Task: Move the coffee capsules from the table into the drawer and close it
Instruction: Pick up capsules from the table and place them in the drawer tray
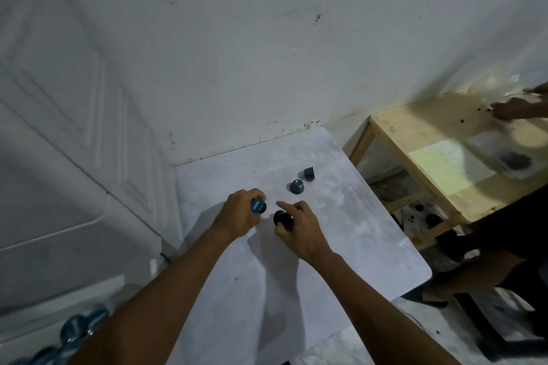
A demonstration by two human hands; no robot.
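Head view: left hand (237, 216) round blue capsule (258, 206), right hand (302, 231) round black capsule (281, 218), well inside table (355, 216) edges.

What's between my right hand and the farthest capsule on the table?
A blue-grey capsule stands between the right hand and the dark capsule, seen in the head view.

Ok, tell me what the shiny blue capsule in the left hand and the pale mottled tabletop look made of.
The shiny blue capsule: probably thin metal, glossy tinted finish; it catches light and bears pale lettering. The pale mottled tabletop: smooth, cloudy grey-white marbling; stone or printed laminate, cannot tell.
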